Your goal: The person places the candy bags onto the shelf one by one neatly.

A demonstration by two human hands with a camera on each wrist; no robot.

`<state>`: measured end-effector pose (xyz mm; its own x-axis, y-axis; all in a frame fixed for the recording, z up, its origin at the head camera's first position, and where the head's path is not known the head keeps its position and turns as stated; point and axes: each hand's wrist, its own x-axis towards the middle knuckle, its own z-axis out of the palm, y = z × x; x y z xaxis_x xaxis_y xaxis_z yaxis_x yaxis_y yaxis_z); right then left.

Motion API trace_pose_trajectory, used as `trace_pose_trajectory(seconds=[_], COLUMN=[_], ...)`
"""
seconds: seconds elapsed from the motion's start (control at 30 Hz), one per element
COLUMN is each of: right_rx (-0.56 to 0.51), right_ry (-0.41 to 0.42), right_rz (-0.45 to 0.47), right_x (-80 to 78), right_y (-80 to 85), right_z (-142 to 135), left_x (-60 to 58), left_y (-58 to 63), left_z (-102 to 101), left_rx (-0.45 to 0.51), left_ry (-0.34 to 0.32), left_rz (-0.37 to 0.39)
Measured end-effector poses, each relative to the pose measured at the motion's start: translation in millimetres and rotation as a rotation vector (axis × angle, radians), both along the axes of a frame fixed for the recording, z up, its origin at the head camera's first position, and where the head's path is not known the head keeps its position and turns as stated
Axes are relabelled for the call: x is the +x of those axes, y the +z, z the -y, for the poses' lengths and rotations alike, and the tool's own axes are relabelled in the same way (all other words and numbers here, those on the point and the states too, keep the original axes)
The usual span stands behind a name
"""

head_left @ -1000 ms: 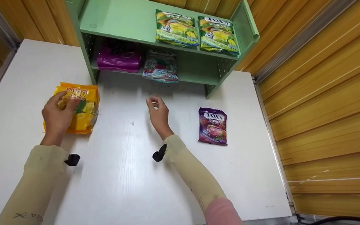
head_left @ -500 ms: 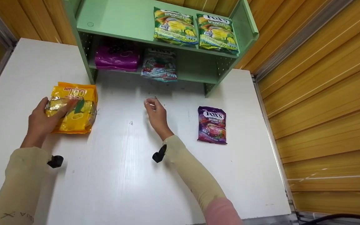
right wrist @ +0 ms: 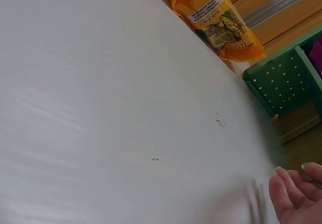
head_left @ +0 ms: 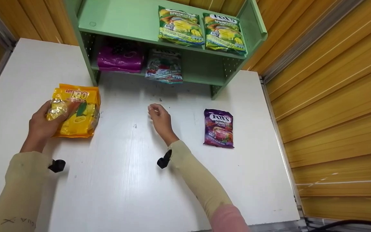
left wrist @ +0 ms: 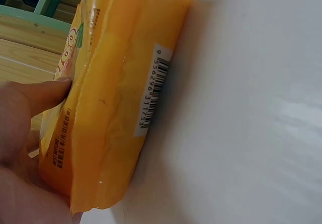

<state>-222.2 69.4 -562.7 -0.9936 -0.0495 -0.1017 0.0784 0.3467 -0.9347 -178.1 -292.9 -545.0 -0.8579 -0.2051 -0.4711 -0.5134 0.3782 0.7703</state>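
Observation:
On the left of the white table, my left hand [head_left: 40, 125] grips an orange bag of candy [head_left: 78, 124] by its left side. The thumb lies over the bag's front while the other fingers go behind it, mostly hidden. A barcode shows on the bag's side in the left wrist view, where the thumb [left wrist: 50, 94] presses the front. My right hand [head_left: 161, 120] is over the middle of the table, fingers loosely curled and holding nothing. Right of it, a purple bag of berry candy [head_left: 218, 129] lies flat, apart from both hands.
A green two-level shelf [head_left: 121, 21] stands at the back. Two green-and-yellow candy bags [head_left: 180, 27] lie on its top level. Below are a magenta bag [head_left: 120, 61] and a pale candy bag [head_left: 164, 68]. Wood-patterned walls [head_left: 330, 106] border the table [head_left: 134, 180].
My left hand has shifted left from over the orange bag's front to its left side and gripped it there. The right hand stays nearly still.

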Motion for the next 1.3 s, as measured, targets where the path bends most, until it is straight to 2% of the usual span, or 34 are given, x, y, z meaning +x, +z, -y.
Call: trace_pose_trajectory(seconds=[0.5, 0.83, 1.17, 1.3], right_rx=[-0.026, -0.049, -0.053, -0.056], right_ry=[-0.012, -0.006, 0.005, 0.009], right_rz=[0.049, 0.075, 0.083, 0.095], right_x=[2.4, 2.3, 2.9, 3.4], right_y=[-5.1, -8.0, -10.1, -9.2], right_z=[0.6, -1.9, -2.7, -3.3], left_x=[-0.6, -0.4, 1.8, 3.4], left_y=[2.2, 6.8, 6.9, 7.4], left_z=[-30.3, -42.0, -57.0, -63.0], left_rx=[-0.028, -0.009, -0.009, 0.004], left_ry=[-0.060, -0.220, -0.289, -0.311], left_rz=[-0.023, 0.003, 0.003, -0.024])
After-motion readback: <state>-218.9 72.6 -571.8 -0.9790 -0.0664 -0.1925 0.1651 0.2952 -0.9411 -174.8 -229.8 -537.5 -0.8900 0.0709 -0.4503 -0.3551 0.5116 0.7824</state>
